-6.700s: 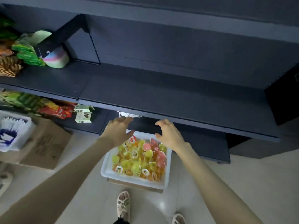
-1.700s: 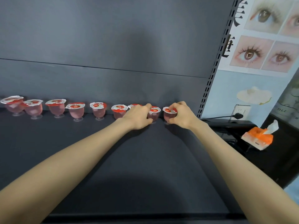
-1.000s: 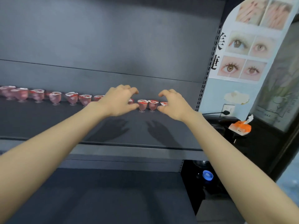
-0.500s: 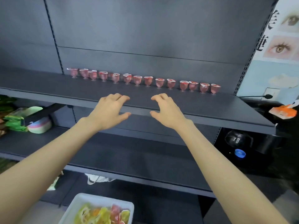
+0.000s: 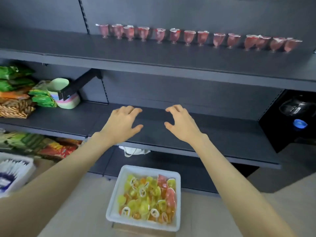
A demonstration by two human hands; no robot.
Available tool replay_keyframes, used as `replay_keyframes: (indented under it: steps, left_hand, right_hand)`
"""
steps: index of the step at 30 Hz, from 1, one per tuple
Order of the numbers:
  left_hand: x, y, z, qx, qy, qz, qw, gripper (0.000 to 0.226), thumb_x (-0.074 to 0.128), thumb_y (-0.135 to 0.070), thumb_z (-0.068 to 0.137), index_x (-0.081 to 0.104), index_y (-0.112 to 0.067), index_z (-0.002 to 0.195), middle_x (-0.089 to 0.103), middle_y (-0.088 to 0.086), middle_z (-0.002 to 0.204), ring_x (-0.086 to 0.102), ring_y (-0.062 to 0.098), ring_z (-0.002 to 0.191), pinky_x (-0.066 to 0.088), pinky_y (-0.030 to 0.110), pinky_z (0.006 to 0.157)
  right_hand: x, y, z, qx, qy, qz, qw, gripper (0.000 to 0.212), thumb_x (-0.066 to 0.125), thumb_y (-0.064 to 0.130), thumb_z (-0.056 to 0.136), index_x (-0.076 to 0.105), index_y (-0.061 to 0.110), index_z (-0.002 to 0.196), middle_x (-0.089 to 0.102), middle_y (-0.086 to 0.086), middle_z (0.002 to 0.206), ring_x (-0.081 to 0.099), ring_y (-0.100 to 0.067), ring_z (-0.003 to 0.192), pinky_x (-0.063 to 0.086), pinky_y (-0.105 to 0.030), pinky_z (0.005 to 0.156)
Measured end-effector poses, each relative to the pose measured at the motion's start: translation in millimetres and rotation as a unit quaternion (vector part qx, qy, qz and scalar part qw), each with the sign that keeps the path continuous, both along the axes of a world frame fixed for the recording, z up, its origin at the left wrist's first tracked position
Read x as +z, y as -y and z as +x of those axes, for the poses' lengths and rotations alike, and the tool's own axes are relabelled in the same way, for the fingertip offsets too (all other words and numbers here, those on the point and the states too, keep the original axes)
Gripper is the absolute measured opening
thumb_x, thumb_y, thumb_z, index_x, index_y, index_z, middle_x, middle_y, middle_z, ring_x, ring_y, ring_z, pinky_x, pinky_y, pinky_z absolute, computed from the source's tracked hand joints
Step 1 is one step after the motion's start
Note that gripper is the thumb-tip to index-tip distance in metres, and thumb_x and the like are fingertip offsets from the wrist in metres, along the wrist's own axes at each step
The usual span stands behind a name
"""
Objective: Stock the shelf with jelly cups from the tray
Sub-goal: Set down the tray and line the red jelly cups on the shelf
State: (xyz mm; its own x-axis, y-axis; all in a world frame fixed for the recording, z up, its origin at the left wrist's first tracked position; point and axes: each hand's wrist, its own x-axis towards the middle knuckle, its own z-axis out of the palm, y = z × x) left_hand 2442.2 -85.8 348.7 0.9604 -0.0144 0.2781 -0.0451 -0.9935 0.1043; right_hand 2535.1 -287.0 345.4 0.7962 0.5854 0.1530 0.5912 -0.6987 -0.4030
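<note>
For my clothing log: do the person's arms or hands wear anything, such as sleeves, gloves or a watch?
Nothing shows: no sleeves to the picture's edge, and the left hand and right hand have no gloves, watch, bracelet or ring.

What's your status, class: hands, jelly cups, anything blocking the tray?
Left hand and right hand open, empty, in front of middle shelf. Red jelly cups lined along upper shelf; tray below holds more. Nothing blocks the tray.
</note>
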Motion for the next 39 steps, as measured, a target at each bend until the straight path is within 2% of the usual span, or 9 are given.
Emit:
replay_keyframes:
  steps: [3,7,11,19,24,29,32,36,39]
  left_hand:
    - [-49,-33,-8,0.001,-0.047,-0.027,0.999,0.052,0.066,-0.032,0.084,0.055,-0.005,0.126,0.061,0.017,0.111,0.057,0.039,0.102,0.044,0.047,0.087]
    - [-117,-55,-12,0.021,-0.132,-0.079,0.988,0.055,0.056,-0.039,0.089,0.045,-0.013,0.136,0.053,0.010,0.127,0.047,0.033,0.119,0.034,0.044,0.099]
    - [-184,-67,-10,0.044,-0.231,-0.090,0.968,0.055,0.050,-0.042,0.093,0.034,-0.020,0.141,0.045,0.005,0.136,0.039,0.026,0.127,0.028,0.039,0.104]
    - [-324,-60,5,0.044,-0.347,-0.172,0.921,0.054,0.051,-0.038,0.093,0.035,-0.021,0.141,0.048,0.004,0.133,0.044,0.024,0.123,0.031,0.035,0.102]
    - [-405,-40,25,0.056,-0.371,-0.250,0.892,0.051,0.053,-0.037,0.092,0.040,-0.018,0.137,0.049,0.004,0.134,0.046,0.024,0.121,0.037,0.038,0.100]
    - [-478,-22,49,0.049,-0.391,-0.289,0.873,0.050,0.055,-0.035,0.092,0.042,-0.014,0.135,0.052,0.006,0.130,0.049,0.024,0.119,0.041,0.041,0.099]
    - [-519,-10,70,0.019,-0.386,-0.301,0.872,0.051,0.053,-0.037,0.093,0.042,-0.011,0.135,0.053,0.009,0.128,0.049,0.025,0.118,0.042,0.039,0.099]
    - [-563,10,97,-0.011,-0.354,-0.333,0.874,0.052,0.057,-0.032,0.092,0.043,-0.009,0.136,0.050,0.010,0.133,0.047,0.025,0.122,0.040,0.038,0.102]
    - [-590,27,110,-0.040,-0.323,-0.332,0.885,0.057,0.058,-0.031,0.091,0.039,-0.006,0.139,0.046,0.012,0.138,0.045,0.024,0.127,0.037,0.038,0.107]
  right_hand:
    - [-54,-28,-16,-0.021,-0.053,-0.018,0.998,0.046,0.056,0.026,0.094,0.042,0.015,0.136,0.037,-0.002,0.140,0.036,-0.022,0.126,0.044,-0.040,0.094]
    - [-125,-50,-28,-0.027,-0.122,-0.064,0.990,0.048,0.056,0.026,0.093,0.042,0.013,0.137,0.039,-0.005,0.140,0.037,-0.024,0.128,0.041,-0.037,0.098]
    - [-194,-63,-30,-0.045,-0.190,-0.094,0.976,0.049,0.055,0.028,0.094,0.041,0.015,0.138,0.039,-0.003,0.140,0.037,-0.022,0.129,0.042,-0.037,0.098]
    - [-333,-58,-19,-0.095,-0.320,-0.107,0.937,0.045,0.059,0.031,0.091,0.048,0.017,0.133,0.046,-0.002,0.135,0.049,-0.021,0.122,0.045,-0.038,0.100]
    - [-412,-38,-8,-0.156,-0.368,-0.113,0.909,0.047,0.059,0.031,0.091,0.047,0.018,0.134,0.047,-0.003,0.134,0.054,-0.023,0.113,0.046,-0.037,0.099]
    - [-480,-19,-4,-0.237,-0.393,-0.095,0.883,0.043,0.061,0.026,0.090,0.051,0.014,0.130,0.051,-0.007,0.126,0.055,-0.026,0.111,0.047,-0.040,0.097]
    - [-516,-9,1,-0.277,-0.389,-0.081,0.875,0.038,0.060,0.024,0.089,0.052,0.014,0.126,0.052,-0.007,0.126,0.054,-0.027,0.113,0.047,-0.036,0.094]
    - [-556,-1,7,-0.320,-0.375,-0.077,0.866,0.049,0.061,0.028,0.090,0.046,0.013,0.135,0.050,-0.009,0.133,0.044,-0.027,0.123,0.039,-0.035,0.098]
    - [-579,-4,9,-0.332,-0.348,-0.055,0.875,0.053,0.063,0.034,0.088,0.047,0.016,0.136,0.059,-0.007,0.123,0.043,-0.028,0.119,0.038,-0.038,0.098]
